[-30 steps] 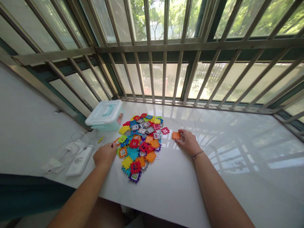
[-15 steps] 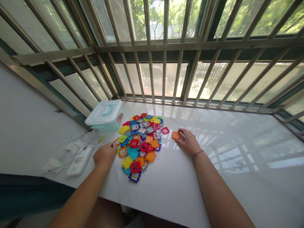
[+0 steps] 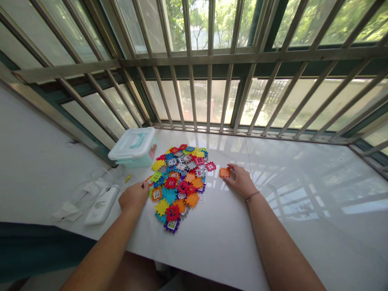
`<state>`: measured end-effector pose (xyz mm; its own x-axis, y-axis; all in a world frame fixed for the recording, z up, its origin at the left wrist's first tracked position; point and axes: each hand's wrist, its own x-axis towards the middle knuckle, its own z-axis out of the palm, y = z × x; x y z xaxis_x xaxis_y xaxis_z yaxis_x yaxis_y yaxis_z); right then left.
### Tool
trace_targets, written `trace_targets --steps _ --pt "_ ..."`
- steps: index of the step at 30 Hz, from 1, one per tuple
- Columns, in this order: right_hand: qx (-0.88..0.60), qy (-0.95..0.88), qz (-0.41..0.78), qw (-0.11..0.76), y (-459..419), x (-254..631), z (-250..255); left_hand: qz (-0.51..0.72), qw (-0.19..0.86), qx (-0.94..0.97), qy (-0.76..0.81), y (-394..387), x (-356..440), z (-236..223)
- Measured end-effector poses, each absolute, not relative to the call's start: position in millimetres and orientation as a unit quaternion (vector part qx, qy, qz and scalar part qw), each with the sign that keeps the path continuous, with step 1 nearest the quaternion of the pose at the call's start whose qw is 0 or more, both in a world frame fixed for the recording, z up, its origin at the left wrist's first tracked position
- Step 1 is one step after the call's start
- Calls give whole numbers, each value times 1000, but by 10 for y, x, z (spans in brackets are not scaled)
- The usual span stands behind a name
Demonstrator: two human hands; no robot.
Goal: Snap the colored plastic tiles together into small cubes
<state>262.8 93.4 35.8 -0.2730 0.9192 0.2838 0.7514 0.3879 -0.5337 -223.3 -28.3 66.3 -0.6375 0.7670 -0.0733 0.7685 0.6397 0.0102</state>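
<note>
A pile of toothed plastic tiles (image 3: 177, 188) lies on the worktop (image 3: 218, 250), a loose overlapping heap of red, orange, yellow, teal, grey and purple, many with small window cutouts. Just right of the pile, a lone orange tile (image 3: 224, 172) lies flat and apart, and that tile looks like the piece in hand at this moment. The right hand (image 3: 241, 181) rests beside it with the fingers reaching to its right edge; whether they pinch it or only touch it, I cannot tell. The left hand (image 3: 133, 197) lies at the pile's left edge, fingers loosely curled rather than spread, and any contact with a tile is hidden. The flat orange tile sits low on the smooth surface, so lifting it calls for fingertips under or around its toothed edge. Beyond the pile stands a lidded plastic box (image 3: 133, 147), and left of the pile lies a white power bank (image 3: 101, 205) with a thin cable (image 3: 81, 190).
</note>
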Motion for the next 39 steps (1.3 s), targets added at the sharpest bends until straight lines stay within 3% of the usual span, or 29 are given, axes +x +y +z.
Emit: trace_targets --steps 10,18,26,39 --pt "-494 -786 88 360 750 2458 661 -2 28 426 904 -284 -2258 625" --pt "-380 -853 157 322 49 1688 678 13 30 433 901 -287 -2274 603" --pt "-381 -884 142 231 -216 1341 555 19 19 440 898 -295 -2298 565" --pt "-339 -842 272 321 23 1844 619 7 17 436 900 -291 -2267 601"
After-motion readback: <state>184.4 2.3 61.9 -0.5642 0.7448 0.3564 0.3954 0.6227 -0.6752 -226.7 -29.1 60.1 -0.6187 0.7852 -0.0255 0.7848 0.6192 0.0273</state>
